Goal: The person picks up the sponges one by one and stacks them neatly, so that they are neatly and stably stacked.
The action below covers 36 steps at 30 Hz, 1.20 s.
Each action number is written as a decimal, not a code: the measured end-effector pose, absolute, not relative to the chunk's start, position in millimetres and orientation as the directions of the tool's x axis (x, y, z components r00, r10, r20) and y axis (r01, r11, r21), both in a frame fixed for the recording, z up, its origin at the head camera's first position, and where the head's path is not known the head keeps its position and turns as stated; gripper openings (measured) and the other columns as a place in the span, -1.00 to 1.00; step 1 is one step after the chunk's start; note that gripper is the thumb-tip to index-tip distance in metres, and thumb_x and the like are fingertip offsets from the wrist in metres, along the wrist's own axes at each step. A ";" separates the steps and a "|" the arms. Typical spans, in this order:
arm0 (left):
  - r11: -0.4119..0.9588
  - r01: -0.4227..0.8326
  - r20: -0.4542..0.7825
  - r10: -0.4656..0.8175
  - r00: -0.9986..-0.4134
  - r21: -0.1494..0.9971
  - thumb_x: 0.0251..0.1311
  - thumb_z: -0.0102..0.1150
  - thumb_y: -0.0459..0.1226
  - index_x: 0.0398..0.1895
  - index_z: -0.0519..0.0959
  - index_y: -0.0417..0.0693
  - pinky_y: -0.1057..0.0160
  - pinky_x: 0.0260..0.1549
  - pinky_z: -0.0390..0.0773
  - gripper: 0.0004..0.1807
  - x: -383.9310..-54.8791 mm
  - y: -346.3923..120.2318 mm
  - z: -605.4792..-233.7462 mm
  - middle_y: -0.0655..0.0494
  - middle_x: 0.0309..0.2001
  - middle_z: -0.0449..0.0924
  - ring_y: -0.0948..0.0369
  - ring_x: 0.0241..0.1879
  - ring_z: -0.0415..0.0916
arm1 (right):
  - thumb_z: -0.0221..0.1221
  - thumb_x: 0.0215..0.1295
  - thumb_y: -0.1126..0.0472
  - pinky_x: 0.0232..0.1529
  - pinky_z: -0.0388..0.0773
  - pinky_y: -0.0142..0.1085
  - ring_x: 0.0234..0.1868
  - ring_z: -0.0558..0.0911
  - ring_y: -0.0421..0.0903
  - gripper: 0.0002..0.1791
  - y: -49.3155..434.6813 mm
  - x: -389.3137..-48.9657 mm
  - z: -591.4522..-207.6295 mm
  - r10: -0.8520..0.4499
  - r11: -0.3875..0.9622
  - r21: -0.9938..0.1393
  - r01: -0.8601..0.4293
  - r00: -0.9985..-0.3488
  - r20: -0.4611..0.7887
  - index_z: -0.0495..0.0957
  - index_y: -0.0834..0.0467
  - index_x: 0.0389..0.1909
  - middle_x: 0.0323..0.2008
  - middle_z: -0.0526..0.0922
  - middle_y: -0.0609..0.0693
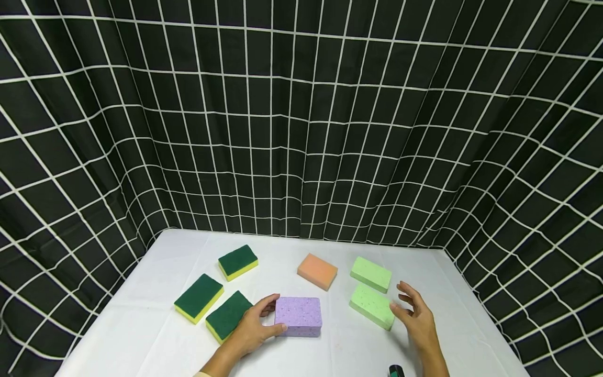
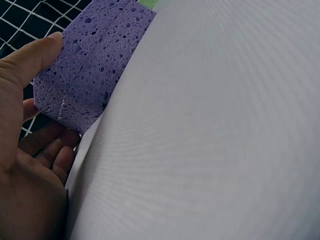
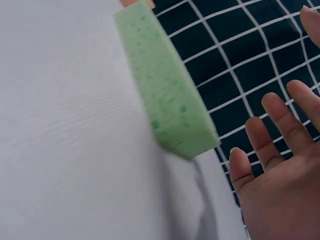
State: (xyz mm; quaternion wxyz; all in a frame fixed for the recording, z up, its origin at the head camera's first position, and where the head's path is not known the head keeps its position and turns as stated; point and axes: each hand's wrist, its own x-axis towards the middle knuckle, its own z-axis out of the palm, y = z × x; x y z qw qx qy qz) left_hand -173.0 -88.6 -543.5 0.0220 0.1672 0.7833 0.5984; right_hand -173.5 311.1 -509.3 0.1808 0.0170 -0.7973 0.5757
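My left hand [image 1: 254,325] holds the left end of a speckled purple sponge [image 1: 298,311], thumb at its near corner and fingers at the far one. In the left wrist view the thumb lies along the pitted side of the purple sponge [image 2: 95,65], and the other fingers curl loosely by its end. My right hand [image 1: 418,317] hovers with spread, relaxed fingers beside the right end of the nearer light green sponge [image 1: 372,306]. In the right wrist view a gap shows between the right hand [image 3: 285,175] and the green sponge [image 3: 162,85]; nothing is in its grasp.
Green-and-yellow scrub sponges lie at left: one at the back [image 1: 237,262], one outermost [image 1: 199,297], and one partly behind the left hand [image 1: 230,315]. An orange sponge [image 1: 317,271] and a second light green sponge [image 1: 370,274] lie farther back. A dark-capped object [image 1: 396,370] is at the near edge.
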 end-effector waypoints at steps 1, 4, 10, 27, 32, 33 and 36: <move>0.229 0.234 0.164 0.288 -0.944 0.945 0.00 0.47 -0.17 0.36 0.30 -0.18 -0.04 0.11 0.35 -0.15 -172.9 -88.5 -543.4 0.01 0.14 0.48 0.02 0.13 0.38 | 0.26 0.27 0.31 -0.10 0.35 -0.45 0.12 0.37 -0.04 -0.37 311.2 -173.1 -511.4 0.180 0.340 -0.915 -0.216 -0.940 0.289 0.30 0.24 0.34 0.20 0.42 0.14; 0.232 0.230 0.159 0.290 -0.944 0.945 0.00 0.47 -0.15 0.36 0.30 -0.19 -0.02 0.11 0.35 -0.15 -172.4 -88.3 -544.4 0.01 0.14 0.48 0.03 0.13 0.38 | 0.25 0.29 0.24 -0.08 0.32 -0.45 0.14 0.34 -0.04 -0.35 311.2 -172.1 -516.9 0.178 0.353 -0.923 -0.153 -0.958 0.227 0.26 0.23 0.36 0.25 0.36 0.19; 0.219 0.226 0.157 0.292 -0.943 0.949 0.01 0.47 -0.16 0.37 0.30 -0.17 -0.03 0.11 0.35 -0.16 -171.9 -89.2 -545.2 0.01 0.15 0.47 0.03 0.14 0.37 | 0.31 0.24 0.20 -0.08 0.30 -0.42 0.14 0.31 -0.04 -0.26 310.6 -174.5 -524.7 0.177 0.387 -0.919 -0.080 -0.971 0.159 0.22 0.22 0.39 0.29 0.34 0.16; 0.210 0.214 0.150 0.282 -0.948 0.954 0.03 0.46 -0.24 0.35 0.29 -0.27 -0.11 0.09 0.34 -0.18 -164.8 -87.4 -532.6 -0.11 0.13 0.47 -0.05 0.10 0.38 | 0.45 0.02 0.08 0.29 0.12 0.09 0.29 0.24 0.30 0.02 312.7 -175.3 -529.3 0.070 0.672 -0.740 0.035 -0.997 0.017 0.11 0.39 0.39 0.28 0.23 0.38; 0.193 0.217 0.156 0.289 -0.945 0.957 0.03 0.44 -0.30 0.32 0.30 -0.34 -0.18 0.09 0.31 -0.22 -155.4 -85.9 -510.3 -0.20 0.12 0.47 -0.11 0.11 0.38 | 0.44 0.01 -0.05 0.27 0.05 0.21 0.32 0.14 0.39 0.06 313.7 -175.1 -528.5 0.067 0.745 -0.665 0.055 -0.998 -0.007 0.11 0.41 0.38 0.30 0.21 0.44; 0.193 0.218 0.157 0.291 -0.944 0.957 0.03 0.44 -0.29 0.32 0.30 -0.33 -0.18 0.09 0.31 -0.22 -155.7 -86.0 -510.3 -0.20 0.12 0.47 -0.11 0.11 0.38 | 0.43 0.01 -0.09 0.25 0.04 0.24 0.32 0.12 0.41 0.07 314.2 -175.3 -528.5 0.071 0.759 -0.648 0.063 -0.997 -0.014 0.12 0.41 0.38 0.30 0.19 0.45; 0.195 0.222 0.158 0.298 -0.942 0.955 0.04 0.44 -0.29 0.32 0.30 -0.32 -0.18 0.09 0.31 -0.22 -157.1 -86.3 -510.8 -0.19 0.12 0.47 -0.11 0.12 0.38 | 0.40 0.00 -0.17 0.22 0.06 0.29 0.30 0.12 0.46 0.10 315.6 -176.6 -529.0 0.089 0.789 -0.608 0.088 -0.996 -0.029 0.13 0.42 0.37 0.30 0.19 0.47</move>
